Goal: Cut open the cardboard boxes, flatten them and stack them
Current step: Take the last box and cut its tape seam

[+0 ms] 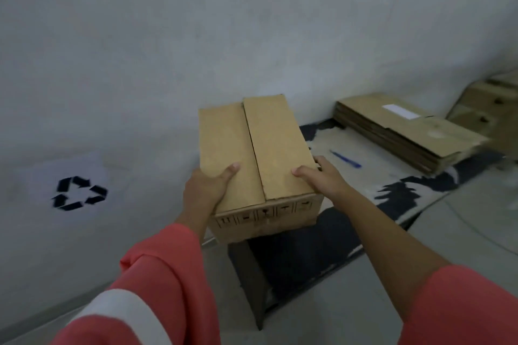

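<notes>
Box point(253, 159) held at the table's point(398, 199) near end, flaps shut.
Left hand point(206, 187) and right hand point(322, 176) clamp its sides, thumbs on top. Set it flat, grab the cutter point(345, 159), slit the centre seam shallow; stack point(406, 131) is beyond.

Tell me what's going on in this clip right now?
A person in coral sleeves holds a closed cardboard box with both hands, left hand and right hand gripping its near corners above a worn dark table. A blue cutter lies on the table, beside a stack of flattened boxes. This box is not yet cut.
</notes>
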